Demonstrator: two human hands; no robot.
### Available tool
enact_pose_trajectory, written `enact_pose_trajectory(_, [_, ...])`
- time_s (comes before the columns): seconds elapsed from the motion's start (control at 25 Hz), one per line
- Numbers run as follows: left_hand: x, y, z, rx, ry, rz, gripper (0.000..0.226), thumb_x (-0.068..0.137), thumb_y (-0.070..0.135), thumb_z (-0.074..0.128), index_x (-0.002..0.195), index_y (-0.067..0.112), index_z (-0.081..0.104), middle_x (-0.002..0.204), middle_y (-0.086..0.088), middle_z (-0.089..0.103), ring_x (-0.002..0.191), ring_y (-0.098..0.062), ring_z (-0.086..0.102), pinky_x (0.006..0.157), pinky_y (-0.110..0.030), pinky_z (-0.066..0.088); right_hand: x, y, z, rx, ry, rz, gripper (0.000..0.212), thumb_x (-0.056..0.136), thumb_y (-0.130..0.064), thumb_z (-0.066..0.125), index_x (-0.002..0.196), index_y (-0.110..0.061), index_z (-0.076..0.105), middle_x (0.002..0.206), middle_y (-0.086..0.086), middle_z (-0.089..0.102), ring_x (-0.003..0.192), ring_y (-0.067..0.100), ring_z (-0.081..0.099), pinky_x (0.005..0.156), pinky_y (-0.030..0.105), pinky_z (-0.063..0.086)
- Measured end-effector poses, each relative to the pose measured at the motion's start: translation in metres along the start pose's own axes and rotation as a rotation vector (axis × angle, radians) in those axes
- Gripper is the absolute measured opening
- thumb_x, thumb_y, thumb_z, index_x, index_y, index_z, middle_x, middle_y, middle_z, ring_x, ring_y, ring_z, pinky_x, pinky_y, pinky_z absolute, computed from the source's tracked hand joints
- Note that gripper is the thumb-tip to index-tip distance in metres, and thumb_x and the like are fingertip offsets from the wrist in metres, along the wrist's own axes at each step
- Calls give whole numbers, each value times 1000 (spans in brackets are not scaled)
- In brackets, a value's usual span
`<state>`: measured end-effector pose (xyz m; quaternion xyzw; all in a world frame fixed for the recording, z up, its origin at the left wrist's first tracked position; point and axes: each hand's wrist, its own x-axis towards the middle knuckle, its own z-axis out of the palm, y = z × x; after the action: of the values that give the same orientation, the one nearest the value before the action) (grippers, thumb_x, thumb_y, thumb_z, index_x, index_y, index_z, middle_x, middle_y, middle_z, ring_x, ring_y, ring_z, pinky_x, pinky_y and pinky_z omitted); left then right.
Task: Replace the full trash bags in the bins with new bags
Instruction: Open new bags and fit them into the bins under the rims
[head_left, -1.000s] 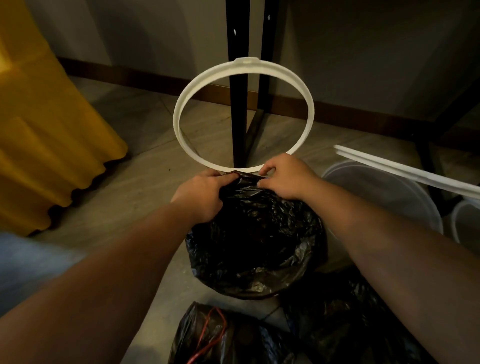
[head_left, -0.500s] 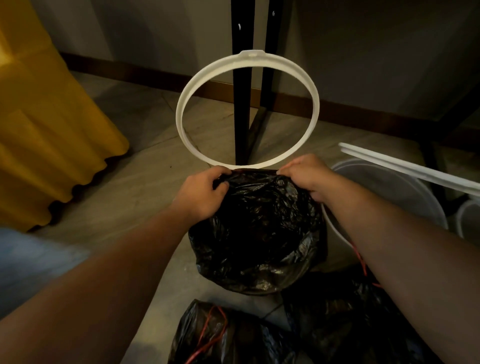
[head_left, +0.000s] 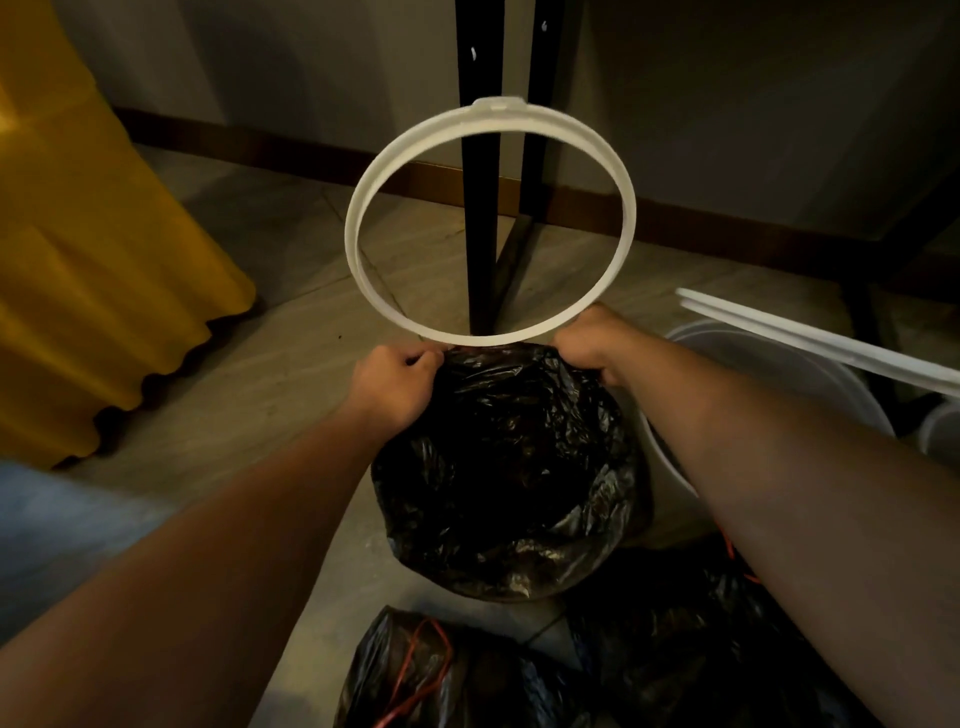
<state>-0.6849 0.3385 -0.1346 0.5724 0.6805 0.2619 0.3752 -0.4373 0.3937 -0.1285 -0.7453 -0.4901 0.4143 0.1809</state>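
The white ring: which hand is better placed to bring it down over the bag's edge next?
Probably the right hand: it grips the bag right against the lower arc of the ring, while the left hand grips slightly below it.

One camera, worn on the person's head, looks forward and steeply down at the floor (head_left: 270, 374); both forearms run in from the lower corners toward the centre, very near the lens; the left hand (head_left: 397, 382) and right hand (head_left: 589, 338) hold the rim of a black bag (head_left: 509, 467) close below it; a white ring (head_left: 498, 108) stands just beyond; the wall (head_left: 753, 104) crosses the top; the wide lens takes in a yellow cloth (head_left: 104, 260) at the left edge and a white bin (head_left: 769, 364) at the right.
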Motion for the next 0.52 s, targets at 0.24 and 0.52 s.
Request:
enact_pose_trajectory(0.24, [3,6,-4,-21,-90,-185,34,103,42,53,109,22,80,110,-3,77,109,-25,69,106,-44,52,5,2,10,58,-36,71,16,95,-9,58,108,-9,68,95,9,68,80,27,67,59,31,59])
enact_pose_trajectory(0.52, [4,-2,-9,-427,-77,-473,21,96,22,67,109,8,76,90,-14,81,83,-32,80,86,-49,65,1,13,11,257,-294,272,23,95,-13,56,109,-3,73,98,19,80,80,35,79,63,41,65])
